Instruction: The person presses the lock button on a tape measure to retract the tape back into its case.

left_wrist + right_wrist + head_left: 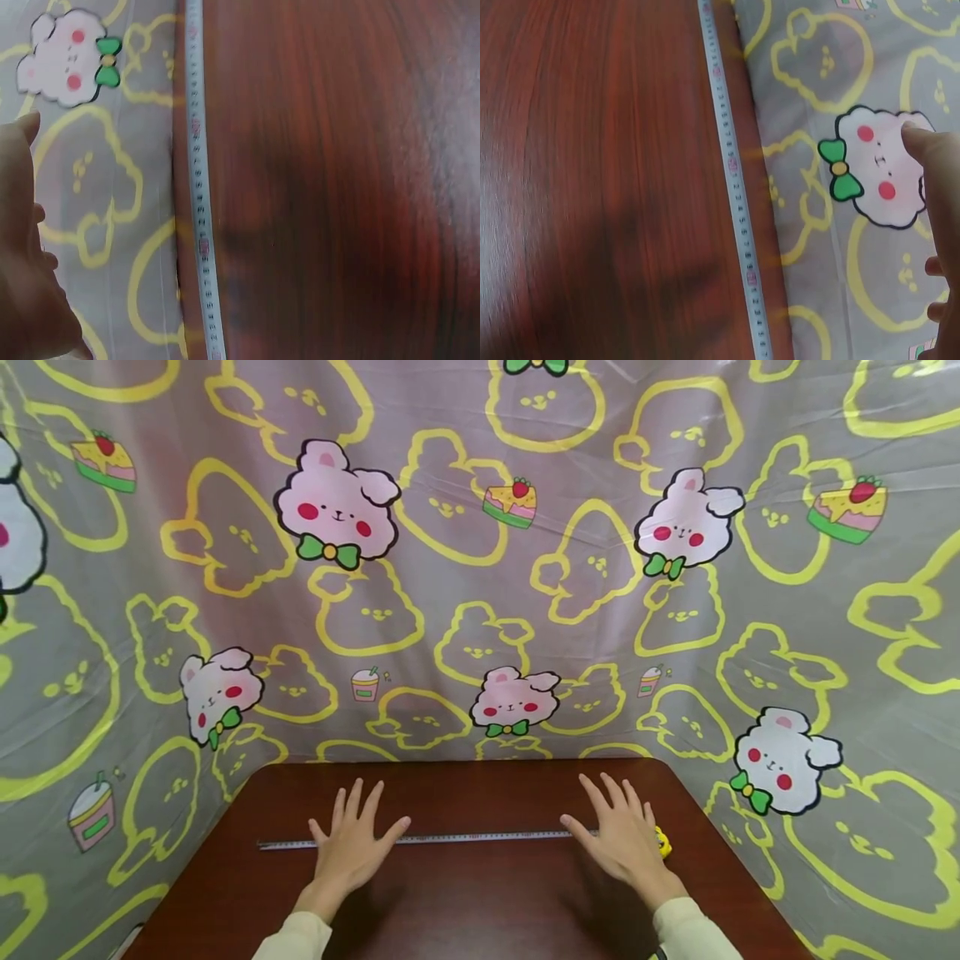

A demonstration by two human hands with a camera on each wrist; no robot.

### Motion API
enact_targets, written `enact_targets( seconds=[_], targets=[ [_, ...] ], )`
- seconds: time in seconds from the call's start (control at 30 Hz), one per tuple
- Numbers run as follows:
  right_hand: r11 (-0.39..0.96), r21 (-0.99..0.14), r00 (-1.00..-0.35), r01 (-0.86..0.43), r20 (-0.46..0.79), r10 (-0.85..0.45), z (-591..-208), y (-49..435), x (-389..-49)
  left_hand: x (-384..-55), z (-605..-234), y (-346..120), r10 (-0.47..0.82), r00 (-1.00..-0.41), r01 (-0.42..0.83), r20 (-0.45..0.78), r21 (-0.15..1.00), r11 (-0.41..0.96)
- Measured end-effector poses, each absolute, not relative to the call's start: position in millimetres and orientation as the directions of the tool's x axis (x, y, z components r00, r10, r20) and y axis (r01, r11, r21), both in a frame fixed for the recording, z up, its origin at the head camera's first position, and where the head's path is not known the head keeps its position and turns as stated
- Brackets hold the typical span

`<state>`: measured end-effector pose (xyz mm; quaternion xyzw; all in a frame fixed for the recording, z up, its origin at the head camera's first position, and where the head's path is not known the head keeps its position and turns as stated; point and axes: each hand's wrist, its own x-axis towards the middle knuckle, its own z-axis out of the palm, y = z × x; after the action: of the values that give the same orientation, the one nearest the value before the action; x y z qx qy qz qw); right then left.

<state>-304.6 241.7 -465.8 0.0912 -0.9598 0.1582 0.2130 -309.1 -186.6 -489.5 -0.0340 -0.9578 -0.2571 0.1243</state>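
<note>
A tape measure (474, 837) lies drawn out across the brown table, its pale blade running left to right. Its yellow case (663, 842) sits at the right end, partly behind my right hand (621, 837). That hand is held above the table with fingers spread and nothing in it. My left hand (351, 842) hovers over the left part of the blade, fingers likewise spread and holding nothing. In the left wrist view the blade (199, 172) runs beside the table's far edge; in the right wrist view the numbered blade (733, 166) shows too.
The dark brown wooden table (480, 910) has rounded far corners. A grey curtain (450, 585) printed with yellow outlines and white rabbit heads hangs behind it and along both sides. Shadows of the hands fall on the tabletop.
</note>
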Motion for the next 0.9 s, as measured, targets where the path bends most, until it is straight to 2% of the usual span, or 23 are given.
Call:
enact_targets(
  seconds=[0.17,0.57,0.9],
  targets=[
    [0.936,-0.259,-0.888,-0.237,0.449,-0.101,-466.8,259.0,-306.2,-309.6,-484.4,-208.2,-0.034,-0.971,0.097,0.235,0.524,0.846],
    [0.927,-0.287,-0.853,-0.243,0.518,-0.064,-478.5,295.9,-309.3,-305.0,-492.1,-259.1,-0.076,-0.959,0.080,0.272,0.519,0.851],
    [0.903,-0.372,-0.866,-0.213,0.500,0.002,-488.2,321.2,-312.0,-302.8,-507.7,-297.3,-0.196,-0.976,-0.084,0.096,0.665,0.742]
  ],
)
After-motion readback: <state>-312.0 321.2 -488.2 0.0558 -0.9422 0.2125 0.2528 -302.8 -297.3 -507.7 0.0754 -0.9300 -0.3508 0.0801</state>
